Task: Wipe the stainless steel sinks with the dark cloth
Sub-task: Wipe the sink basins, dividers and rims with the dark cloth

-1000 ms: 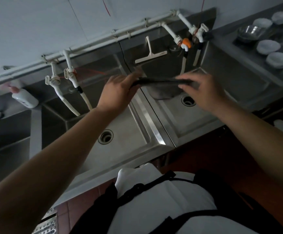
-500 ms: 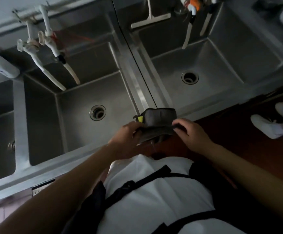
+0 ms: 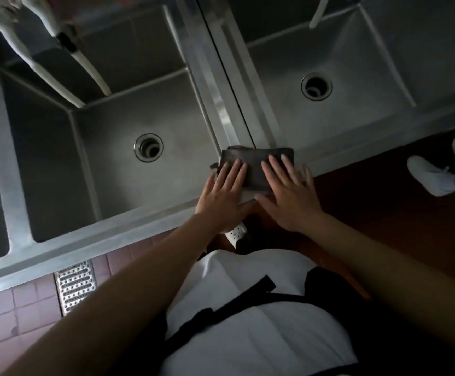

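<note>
The dark cloth (image 3: 256,164) lies folded flat on the front rim of the steel sinks, where the divider (image 3: 229,104) between two basins meets the edge. My left hand (image 3: 225,194) presses its left part with straight fingers. My right hand (image 3: 288,194) lies flat on its right part, fingers spread. The left basin (image 3: 107,164) and the right basin (image 3: 356,77) each have a round drain.
White tap spouts (image 3: 85,66) hang over the left basin at the top. A metal floor grate (image 3: 74,286) sits in the tiled floor below the sink front. Another person's white shoes (image 3: 435,175) stand on the floor at the right.
Both hands brought the cloth down from in front of me onto the sink rim and flattened out on it. The view tilted further down toward the sink front.
</note>
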